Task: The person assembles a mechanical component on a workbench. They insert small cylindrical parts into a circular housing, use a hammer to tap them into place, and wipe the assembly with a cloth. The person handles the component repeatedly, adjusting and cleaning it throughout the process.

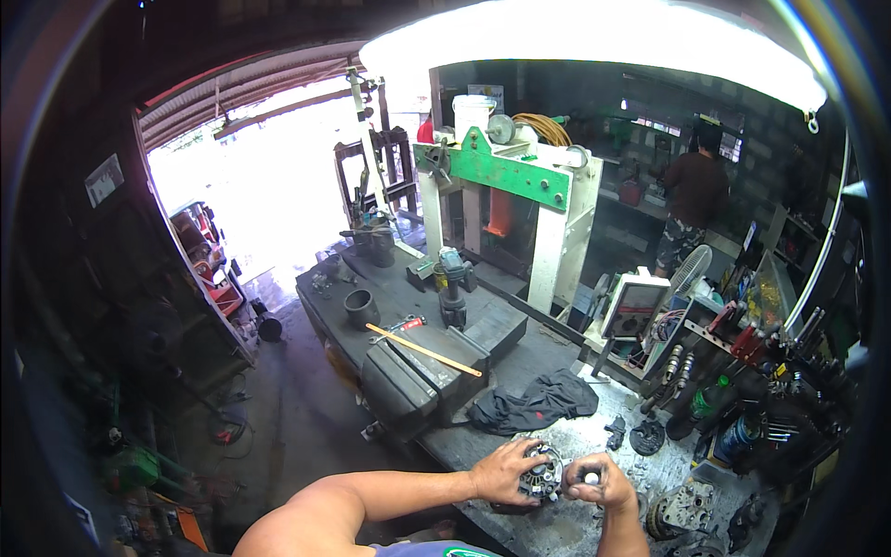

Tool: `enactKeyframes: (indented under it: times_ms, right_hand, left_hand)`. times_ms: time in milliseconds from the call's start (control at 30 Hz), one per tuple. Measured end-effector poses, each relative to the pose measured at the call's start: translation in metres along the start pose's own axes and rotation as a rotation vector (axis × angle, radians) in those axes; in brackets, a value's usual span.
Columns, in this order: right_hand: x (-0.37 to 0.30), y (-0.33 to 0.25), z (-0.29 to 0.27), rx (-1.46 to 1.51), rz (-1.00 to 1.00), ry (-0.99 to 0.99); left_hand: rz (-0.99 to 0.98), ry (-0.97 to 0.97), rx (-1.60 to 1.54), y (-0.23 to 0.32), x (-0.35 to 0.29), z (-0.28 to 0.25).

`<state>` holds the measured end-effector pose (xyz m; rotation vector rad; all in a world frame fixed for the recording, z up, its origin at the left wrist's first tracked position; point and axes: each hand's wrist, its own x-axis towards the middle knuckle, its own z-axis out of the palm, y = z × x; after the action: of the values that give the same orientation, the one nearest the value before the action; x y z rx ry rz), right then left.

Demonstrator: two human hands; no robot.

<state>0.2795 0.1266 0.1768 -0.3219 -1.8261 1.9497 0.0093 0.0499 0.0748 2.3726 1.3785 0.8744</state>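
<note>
At the near edge of the workbench, a round, vented metal housing [541, 479] that looks like an alternator stands under my left hand [504, 472]. The fingers of that hand curl over its top and far side. Just right of the housing is my right hand [608, 485], its fingers closed around a small dark tool with a white round end [591, 478]. The rest of this tool is hidden in the palm, so I cannot tell its kind. A crumpled black cloth [534, 401] lies beyond both hands.
Another alternator-like part [685, 509] and a small dark ring-shaped part [647, 437] lie to the right. Pliers and other hand tools [742, 343] crowd the right side. A vise [399, 381] carries a hacksaw blade [427, 350]. A person [694, 190] stands farther back.
</note>
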Motion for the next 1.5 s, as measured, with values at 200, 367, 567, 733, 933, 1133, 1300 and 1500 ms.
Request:
enactKeyframes:
  times_ms: [200,367,567,733,933,1133,1300,1500]
  right_hand:
    - [-0.005,0.070,0.063,0.047,-0.366,1.173]
    - [0.000,0.053,0.052,-0.071,-0.306,0.771]
    - [0.000,0.037,-0.012,0.092,-0.154,0.008]
    - [0.019,0.086,0.080,-0.338,-0.559,1.372]
    - [0.013,0.040,0.001,-0.179,-0.353,0.340]
    - [0.001,0.053,0.025,-0.035,-0.322,0.587]
    - [0.025,0.071,0.086,-0.499,-0.469,1.279]
    - [0.010,0.037,-0.022,0.056,-0.093,-0.008]
  left_hand:
    - [-0.052,0.027,0.021,0.003,-0.003,0.007]
    - [-0.035,0.043,-0.012,0.004,0.000,0.003]
    - [-0.047,0.042,-0.009,0.007,0.000,0.002]
    - [-0.054,0.059,0.027,0.007,0.000,0.003]
    - [-0.037,0.064,-0.019,0.006,-0.001,0.001]
    - [-0.053,0.076,0.030,0.006,0.001,0.003]
    - [-0.123,0.101,0.050,0.019,-0.002,0.007]
    - [0.130,0.006,-0.110,-0.015,0.013,-0.010]
